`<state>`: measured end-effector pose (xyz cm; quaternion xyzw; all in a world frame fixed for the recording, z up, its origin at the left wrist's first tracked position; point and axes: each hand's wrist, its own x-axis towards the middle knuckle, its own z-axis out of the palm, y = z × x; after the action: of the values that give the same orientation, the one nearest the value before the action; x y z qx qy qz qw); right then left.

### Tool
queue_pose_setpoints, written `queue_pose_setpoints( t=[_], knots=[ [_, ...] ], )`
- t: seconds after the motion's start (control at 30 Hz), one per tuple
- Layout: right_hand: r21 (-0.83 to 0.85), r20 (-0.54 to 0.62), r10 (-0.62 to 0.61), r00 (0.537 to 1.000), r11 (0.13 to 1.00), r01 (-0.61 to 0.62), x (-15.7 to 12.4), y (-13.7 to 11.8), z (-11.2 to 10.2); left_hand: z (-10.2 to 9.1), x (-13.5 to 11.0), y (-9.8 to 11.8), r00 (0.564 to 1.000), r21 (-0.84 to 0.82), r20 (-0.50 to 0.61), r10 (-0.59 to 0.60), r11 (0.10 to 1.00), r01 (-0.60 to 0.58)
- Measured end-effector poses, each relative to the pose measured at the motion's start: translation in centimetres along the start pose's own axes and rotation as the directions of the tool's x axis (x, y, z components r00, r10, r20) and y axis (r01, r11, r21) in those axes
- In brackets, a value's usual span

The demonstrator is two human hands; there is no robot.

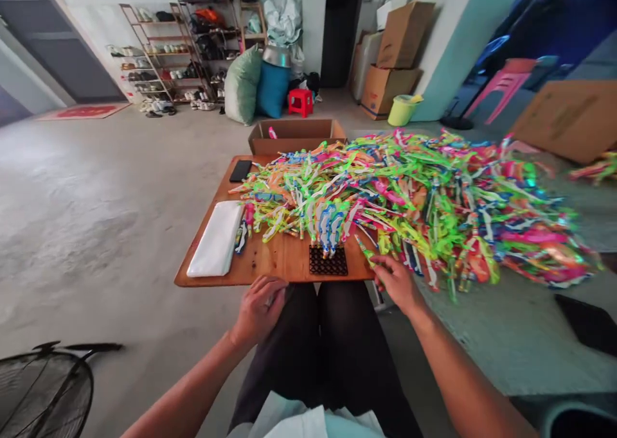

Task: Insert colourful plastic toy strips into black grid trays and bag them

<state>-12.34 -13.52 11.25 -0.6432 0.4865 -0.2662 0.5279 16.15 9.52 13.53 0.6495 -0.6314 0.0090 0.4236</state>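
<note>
A big heap of bright plastic toy pieces (pixel 424 194) in green, pink, orange and blue covers the right side of a low wooden table (pixel 270 261) and spills onto the floor. A black grid holder (pixel 328 261) at the table's front edge has several pieces standing in it. My right hand (pixel 396 282) reaches to the heap's near edge, fingers curled on a green piece (pixel 366 252). My left hand (pixel 260 309) rests near my left knee below the table edge, its fingers curled around something small I cannot make out.
A stack of clear white bags (pixel 216 239) lies at the table's left, and a black phone (pixel 240 170) at its far left corner. An open cardboard box (pixel 296 135) stands behind the table. A fan (pixel 43 386) is at the lower left. Shoe racks and boxes line the far wall.
</note>
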Motion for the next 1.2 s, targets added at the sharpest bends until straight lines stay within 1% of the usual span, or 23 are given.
queue_pose_setpoints(
  t=[0.07,0.1,0.17,0.2,0.23,0.33,0.4,0.43,0.47,0.53,0.6,0.67,0.7,0.77,0.83,0.9,0.97,1.0,1.03,1.1,1.13,1.17,1.2],
  knots=[
    [0.116,0.027,0.01,1.0,0.993,-0.013,-1.6,-1.4,-0.3,-0.2,1.1,0.9,0.999,0.006,-0.009,-0.032,0.999,0.032],
    [0.153,0.046,0.013,0.999,0.988,-0.02,-2.6,-2.2,-0.7,-0.1,1.9,1.6,1.0,0.015,0.017,-0.013,1.0,0.013],
    [0.187,0.117,0.011,0.993,0.982,-0.033,-4.8,-3.8,-1.6,0.7,3.6,3.2,0.989,0.047,0.114,0.097,0.994,-0.103],
    [0.193,0.18,0.005,0.984,0.98,-0.04,-5.9,-4.6,-2.1,1.3,4.6,4.1,0.972,0.07,0.17,0.162,0.982,-0.176],
    [0.2,0.257,-0.003,0.967,0.979,-0.05,-6.9,-5.2,-2.6,2.1,5.5,4.9,0.95,0.094,0.217,0.223,0.964,-0.248],
    [0.265,0.473,-0.025,0.88,0.957,-0.115,-8.7,-6.7,-3.8,4.5,7.8,6.3,0.885,0.118,0.3,0.355,0.907,-0.404],
    [0.356,0.523,-0.036,0.852,0.917,-0.181,-8.8,-7.1,-4.3,5.7,8.5,6.5,0.852,0.069,0.348,0.39,0.896,-0.438],
    [0.425,0.517,-0.053,0.854,0.883,-0.202,-8.6,-7.2,-4.5,6.2,8.6,6.4,0.849,0.037,0.367,0.381,0.906,-0.422],
    [0.499,0.499,-0.081,0.863,0.841,-0.21,-8.3,-7.1,-4.6,6.6,8.6,6.3,0.86,0.012,0.375,0.345,0.926,-0.377],
    [0.607,0.459,-0.141,0.877,0.771,-0.194,-7.6,-6.7,-4.4,7.2,8.2,6.3,0.905,-0.031,0.37,0.21,0.976,-0.213],
    [0.58,0.461,-0.155,0.874,0.798,-0.165,-7.0,-6.2,-3.3,7.7,7.6,6.5,0.926,-0.07,0.371,0.072,0.996,-0.049],
    [0.437,0.45,-0.125,0.884,0.894,-0.096,-6.8,-5.8,-1.2,8.3,7.0,6.8,0.92,-0.077,0.391,0.009,0.997,0.023],
    [0.348,0.401,-0.11,0.909,0.936,-0.04,-6.8,-5.7,0.1,8.5,6.7,6.9,0.918,-0.069,0.395,0.007,0.997,0.022],
    [0.166,0.234,-0.133,0.963,0.982,0.095,-7.0,-5.5,2.6,8.9,6.2,7.0,0.919,-0.039,0.393,0.029,0.999,-0.015],
    [0.013,0.109,-0.215,0.971,0.977,0.214,-7.1,-5.3,4.5,8.7,5.7,6.7,0.914,-0.013,0.404,0.047,0.999,-0.046],
    [-0.037,0.094,-0.27,0.958,0.961,0.274,-6.9,-5.0,5.5,8.0,5.4,6.2,0.895,-0.019,0.439,0.084,0.996,-0.084],
    [0.003,0.102,-0.244,0.964,0.97,0.245,-6.1,-4.5,5.8,6.9,5.4,5.2,0.878,-0.053,0.463,0.123,0.992,-0.111],
    [0.026,0.086,-0.215,0.973,0.977,0.213,-5.5,-4.2,5.8,6.3,5.7,4.4,0.882,-0.061,0.457,0.116,0.993,-0.099],
    [0.042,0.057,-0.19,0.98,0.981,0.188,-4.8,-3.9,5.7,5.6,6.1,3.5,0.901,-0.042,0.43,0.065,0.998,-0.052],
    [0.039,-0.015,-0.181,0.983,0.983,0.181,-3.0,-3.2,5.6,4.3,7.4,1.1,0.939,0.075,0.306,-0.159,0.987,0.143],
    [0.019,-0.056,-0.193,0.98,0.981,0.194,-2.1,-2.9,5.6,3.8,8.3,-0.3,0.93,0.152,0.217,-0.296,0.952,0.267],
    [-0.009,-0.096,-0.208,0.973,0.978,0.209,-1.3,-2.7,5.7,3.4,9.3,-1.7,0.905,0.227,0.149,-0.397,0.905,0.36],
    [-0.04,-0.125,-0.222,0.967,0.975,0.219,-0.7,-2.6,5.7,3.1,10.3,-3.0,0.884,0.288,0.11,-0.455,0.866,0.41]
  ],
)
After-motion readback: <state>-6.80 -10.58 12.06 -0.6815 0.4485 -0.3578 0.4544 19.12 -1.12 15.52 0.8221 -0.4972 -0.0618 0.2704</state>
